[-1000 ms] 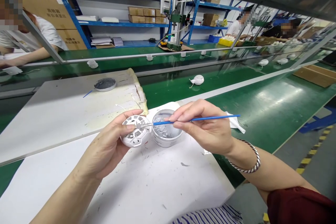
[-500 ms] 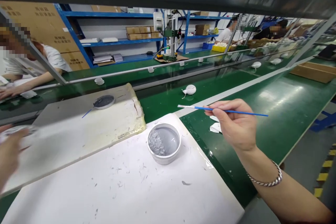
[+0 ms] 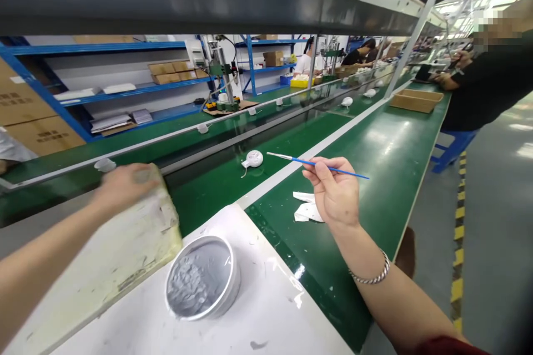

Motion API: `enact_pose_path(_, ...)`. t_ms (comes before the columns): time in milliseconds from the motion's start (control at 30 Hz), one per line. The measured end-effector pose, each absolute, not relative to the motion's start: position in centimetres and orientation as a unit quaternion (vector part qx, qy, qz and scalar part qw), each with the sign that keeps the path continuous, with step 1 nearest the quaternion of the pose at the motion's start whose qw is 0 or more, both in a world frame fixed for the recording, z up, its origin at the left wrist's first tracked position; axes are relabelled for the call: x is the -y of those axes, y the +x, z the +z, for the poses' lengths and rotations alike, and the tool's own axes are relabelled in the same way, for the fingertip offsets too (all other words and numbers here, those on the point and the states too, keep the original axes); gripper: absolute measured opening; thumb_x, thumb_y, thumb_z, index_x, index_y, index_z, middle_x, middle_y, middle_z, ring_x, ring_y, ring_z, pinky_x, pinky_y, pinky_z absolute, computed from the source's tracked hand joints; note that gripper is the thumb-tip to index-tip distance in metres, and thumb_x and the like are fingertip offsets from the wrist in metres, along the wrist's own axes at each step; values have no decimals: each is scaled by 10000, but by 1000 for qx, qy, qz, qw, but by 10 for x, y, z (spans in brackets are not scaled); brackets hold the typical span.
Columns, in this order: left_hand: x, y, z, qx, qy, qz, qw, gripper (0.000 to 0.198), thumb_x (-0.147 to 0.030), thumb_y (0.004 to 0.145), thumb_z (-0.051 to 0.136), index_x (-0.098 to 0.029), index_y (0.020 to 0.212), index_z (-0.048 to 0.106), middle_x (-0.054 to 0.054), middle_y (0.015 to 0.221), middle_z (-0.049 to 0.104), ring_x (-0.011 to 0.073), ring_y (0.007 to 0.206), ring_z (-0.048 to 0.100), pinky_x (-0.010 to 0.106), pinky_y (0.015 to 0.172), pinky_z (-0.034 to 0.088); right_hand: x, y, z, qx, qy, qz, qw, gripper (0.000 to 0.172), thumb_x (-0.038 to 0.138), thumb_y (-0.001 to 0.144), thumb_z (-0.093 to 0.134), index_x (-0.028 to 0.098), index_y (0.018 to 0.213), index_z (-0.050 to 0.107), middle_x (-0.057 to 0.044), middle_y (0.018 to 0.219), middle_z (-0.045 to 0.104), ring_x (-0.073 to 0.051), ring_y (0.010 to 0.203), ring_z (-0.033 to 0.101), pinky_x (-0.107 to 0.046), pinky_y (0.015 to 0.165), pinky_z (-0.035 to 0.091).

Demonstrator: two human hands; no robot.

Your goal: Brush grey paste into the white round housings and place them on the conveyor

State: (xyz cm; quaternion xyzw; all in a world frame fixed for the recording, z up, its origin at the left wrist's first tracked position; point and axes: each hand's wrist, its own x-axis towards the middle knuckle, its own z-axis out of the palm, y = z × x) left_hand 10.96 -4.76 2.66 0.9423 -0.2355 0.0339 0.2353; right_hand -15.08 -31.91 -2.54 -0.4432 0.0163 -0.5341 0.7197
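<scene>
My right hand point(image 3: 338, 194) pinches a thin paintbrush point(image 3: 328, 167) with a blue handle, its pale tip pointing left above the green belt. Out over the foam-edged board point(image 3: 137, 233) reaches my left hand point(image 3: 127, 183), its fingers smeared by motion; I cannot make out whether it holds anything. A white tub of grey paste point(image 3: 202, 277) stands on the white board point(image 3: 287, 299) between my arms. Just left of the brush tip, a round white part point(image 3: 254, 158) with a short wire lies on the belt. Crumpled white paper point(image 3: 308, 211) rests below my right hand.
More white parts point(image 3: 346, 101) lie farther along the belt. A cardboard tray point(image 3: 416, 101) sits on the right-hand bench. One person in black point(image 3: 491, 83) sits at right, others work at the back. A grey beam point(image 3: 187, 0) hangs overhead; blue shelves point(image 3: 137, 90) stand behind.
The view has swung right, bringing in a seated person. My left hand has moved from the left edge across the foam-edged board. My right hand still holds the paintbrush.
</scene>
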Motion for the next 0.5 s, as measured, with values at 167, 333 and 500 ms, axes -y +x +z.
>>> enact_pose_path(167, 210, 127, -18, 344, 928, -27, 138, 477, -359, 843, 628, -149, 1262, 539, 138, 1336, 490, 296, 1238, 450, 534, 1014, 370, 332, -158, -26, -47, -416, -560, 715, 172, 197, 730, 771, 186, 768, 604, 23, 789, 714, -118, 746, 723, -157, 626, 606)
enact_pose_path(333, 289, 117, -52, 357, 923, -68, 127, 509, -382, 866, 595, -160, 1313, 499, 147, 1322, 490, 298, 1195, 484, 539, 975, 406, 334, -161, -29, -62, -419, -549, 720, 140, 196, 769, 743, 184, 782, 604, 19, 818, 706, -125, 777, 723, -164, 624, 609)
enact_pose_path(500, 267, 127, -50, 329, 906, -114, 241, 346, -317, 868, 604, -137, 1162, 580, 104, 1105, 592, 221, 974, 589, 436, 839, 504, 333, -161, -30, -52, -435, -532, 725, 125, 194, 789, 728, 182, 787, 603, 15, 831, 702, -117, 776, 719, -167, 626, 610)
